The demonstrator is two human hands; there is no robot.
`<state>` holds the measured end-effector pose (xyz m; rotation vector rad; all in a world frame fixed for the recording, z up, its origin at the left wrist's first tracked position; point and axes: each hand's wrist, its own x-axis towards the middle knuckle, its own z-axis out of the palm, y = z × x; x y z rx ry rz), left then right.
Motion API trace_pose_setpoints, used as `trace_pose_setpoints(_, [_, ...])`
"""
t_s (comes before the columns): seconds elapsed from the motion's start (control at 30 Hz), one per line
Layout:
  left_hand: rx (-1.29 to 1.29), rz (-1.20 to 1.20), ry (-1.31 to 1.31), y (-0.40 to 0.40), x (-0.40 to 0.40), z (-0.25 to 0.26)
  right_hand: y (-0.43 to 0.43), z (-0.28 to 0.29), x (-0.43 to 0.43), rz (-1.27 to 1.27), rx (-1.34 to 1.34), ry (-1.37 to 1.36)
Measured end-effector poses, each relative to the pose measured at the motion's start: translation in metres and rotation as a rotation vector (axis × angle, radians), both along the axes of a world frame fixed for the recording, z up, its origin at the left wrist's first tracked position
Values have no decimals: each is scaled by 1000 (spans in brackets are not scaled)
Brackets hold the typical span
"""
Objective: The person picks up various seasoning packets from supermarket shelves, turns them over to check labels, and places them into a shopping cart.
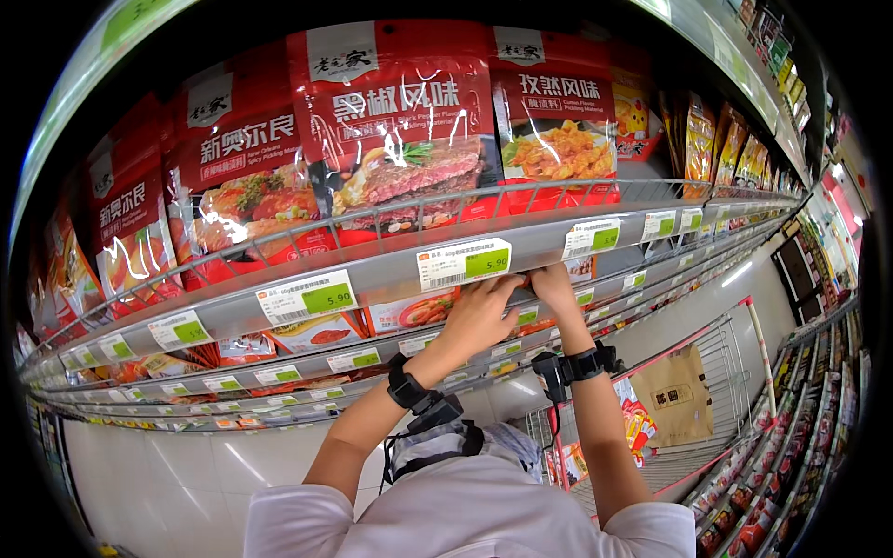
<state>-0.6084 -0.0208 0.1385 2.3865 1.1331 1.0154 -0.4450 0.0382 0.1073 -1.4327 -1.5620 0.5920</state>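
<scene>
Both hands reach in just beneath a grey shelf edge [391,275], at the level of the shelf below it. My left hand [481,307] has its fingers stretched toward a small red patch by the fingertips, too hidden to name. Right beside it is my right hand [554,289], with its fingers mostly out of sight under the shelf edge. Whether either hand holds a packet cannot be made out. To the left of my left hand, a food packet [413,312] with a picture of a dish shows on the lower shelf. Black straps with small devices circle both wrists.
Red pouches of pickling seasoning [411,125] stand upright behind a wire rail [279,240] on the upper shelf. Price tags [464,264] line the edges. At right is a shopping cart [732,376] containing a brown paper bag [673,397] and colourful packets [635,422]. More stocked shelves [795,446] stand beyond.
</scene>
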Motion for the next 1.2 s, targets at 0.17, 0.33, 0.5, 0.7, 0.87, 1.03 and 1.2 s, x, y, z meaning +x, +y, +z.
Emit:
trace_pose_setpoints(0.17, [-101,16,87,5,12,-7,-14,19,-6,-29,266,-59])
trace_pose_setpoints(0.33, [1,-76,-28,-11,40,1,-65,28,11,9,113,425])
trace_pose_setpoints(0.5, [-203,-419,-168,-31,99,-8,-140,-21,89,-161,-75,507])
trace_pose_setpoints(0.7, [-571,-678,118,-52,182,-85,-269,-135,175,-668,-347,745])
trace_pose_setpoints(0.87, [-914,-827,313,-85,238,-184,-370,-201,207,-1047,-519,955])
trace_pose_setpoints(1.03, [-1317,-820,379,-122,261,-308,-417,-281,211,-1186,-641,1178])
trace_pose_setpoints(1.2, [-1664,-547,497,-139,283,-376,-422,-381,209,-1250,-849,1331])
